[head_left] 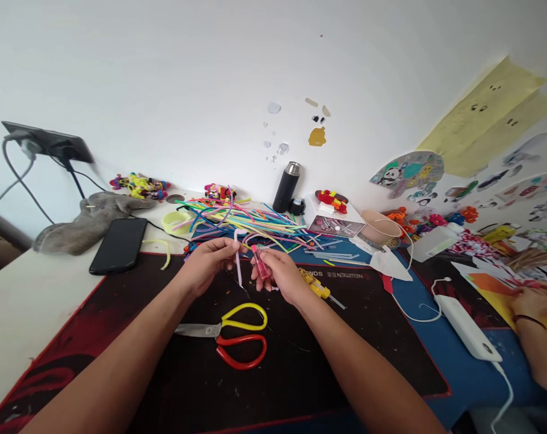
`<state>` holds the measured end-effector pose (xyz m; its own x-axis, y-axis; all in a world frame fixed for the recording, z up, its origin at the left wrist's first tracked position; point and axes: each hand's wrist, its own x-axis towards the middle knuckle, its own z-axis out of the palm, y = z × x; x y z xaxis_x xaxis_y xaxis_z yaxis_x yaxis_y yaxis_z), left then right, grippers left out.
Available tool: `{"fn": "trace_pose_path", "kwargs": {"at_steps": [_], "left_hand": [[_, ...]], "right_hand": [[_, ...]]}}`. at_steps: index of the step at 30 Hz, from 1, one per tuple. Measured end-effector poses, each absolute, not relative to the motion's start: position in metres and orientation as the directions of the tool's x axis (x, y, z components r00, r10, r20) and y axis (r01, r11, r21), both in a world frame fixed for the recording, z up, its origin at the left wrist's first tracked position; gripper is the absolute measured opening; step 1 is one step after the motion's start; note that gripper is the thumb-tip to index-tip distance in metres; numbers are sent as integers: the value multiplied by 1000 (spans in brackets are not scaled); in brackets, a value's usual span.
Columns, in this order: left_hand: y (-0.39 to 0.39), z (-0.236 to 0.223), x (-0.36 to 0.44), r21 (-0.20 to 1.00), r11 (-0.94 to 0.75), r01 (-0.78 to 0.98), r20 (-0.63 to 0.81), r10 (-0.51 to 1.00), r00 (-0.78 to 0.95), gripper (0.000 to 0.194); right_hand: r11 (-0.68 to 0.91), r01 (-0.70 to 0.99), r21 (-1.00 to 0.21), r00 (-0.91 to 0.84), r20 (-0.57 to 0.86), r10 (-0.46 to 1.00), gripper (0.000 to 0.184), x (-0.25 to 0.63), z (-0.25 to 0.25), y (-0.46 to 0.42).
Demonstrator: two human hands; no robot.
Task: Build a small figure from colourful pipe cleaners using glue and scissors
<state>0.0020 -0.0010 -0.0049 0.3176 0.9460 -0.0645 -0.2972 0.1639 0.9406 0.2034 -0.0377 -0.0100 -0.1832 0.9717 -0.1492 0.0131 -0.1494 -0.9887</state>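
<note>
My left hand (209,260) pinches a pale pink straw (238,260), holding it upright above the dark desk mat (300,367). My right hand (280,274) is closed on a small pink lighter (260,261), held right beside the straw. A heap of coloured straws (246,220) lies just behind both hands. Two pairs of scissors, one with yellow handles (245,315) and one with red handles (241,351), lie on the mat in front of my hands. A yellow utility knife (316,285) rests to the right of my right hand.
A black phone (118,245), a grey cloth (81,224) and plugged cables sit at the left. A black flask (286,187), a brown bowl (381,228), a white power bank (465,325) and paper crafts crowd the right. Another person's hand (535,301) rests at the right edge.
</note>
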Motion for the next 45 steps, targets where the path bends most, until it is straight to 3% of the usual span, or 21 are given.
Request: {"fn": "trace_pose_path", "kwargs": {"at_steps": [9,22,31,39,45], "left_hand": [[5,-15,-2,917,203,-345,-73,932,354,40],[6,-15,-6,944,172,-282,-81,949,306,43],[13,-24,-13,980,95,-177,-38,954,298,39],[11,-17,-15,989,109,-97,-74,949,307,42],[4,0,-7,991,118,-61,-99,961,258,47]], "right_hand": [[-251,-201,-947,-229,-204,952,47,191,-19,-41],[-195,-215,-957,-215,-149,965,48,179,-18,-48],[-148,-337,-930,-259,-60,964,41,175,-32,-60],[-215,-247,-945,-487,-71,870,43,148,-28,-87],[-186,-181,-966,-487,-76,870,52,142,-8,-92]]}}
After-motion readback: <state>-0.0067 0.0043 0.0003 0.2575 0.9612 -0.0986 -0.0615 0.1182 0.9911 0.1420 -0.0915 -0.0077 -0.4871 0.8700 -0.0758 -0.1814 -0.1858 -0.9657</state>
